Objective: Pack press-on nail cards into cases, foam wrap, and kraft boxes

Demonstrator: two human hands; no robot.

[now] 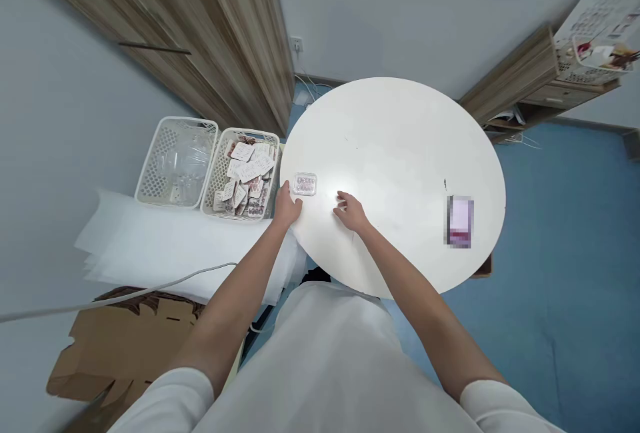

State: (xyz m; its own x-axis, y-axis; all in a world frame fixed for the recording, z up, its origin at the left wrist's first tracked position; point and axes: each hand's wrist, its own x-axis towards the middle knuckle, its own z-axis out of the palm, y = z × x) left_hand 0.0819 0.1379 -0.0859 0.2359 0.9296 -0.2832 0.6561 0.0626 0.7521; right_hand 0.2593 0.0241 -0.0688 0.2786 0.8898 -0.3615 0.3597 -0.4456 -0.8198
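1. White shirt (330, 360) is seen nearest the camera, close to the rim of an oval white table (400, 140).
2. Left hand (287, 206): placed at the table's left edge; thumb and forefinger are spread, with the grip released. Whether the case is touched by the fingertips cannot be told.
3. Clear case (305, 184): laid flat on the table just beside the left hand; small pinkish items in rows are visible within.
4. Right hand (352, 212): held at the table to the right of the case, fingers loosely bent, grip released.
5. Left of the table, clear plastic is contained in one white basket (150, 183); printed packs (255, 166) are heaped in the adjoining basket (214, 170).
6. Blurred purple item (460, 220): located near the table's right edge.
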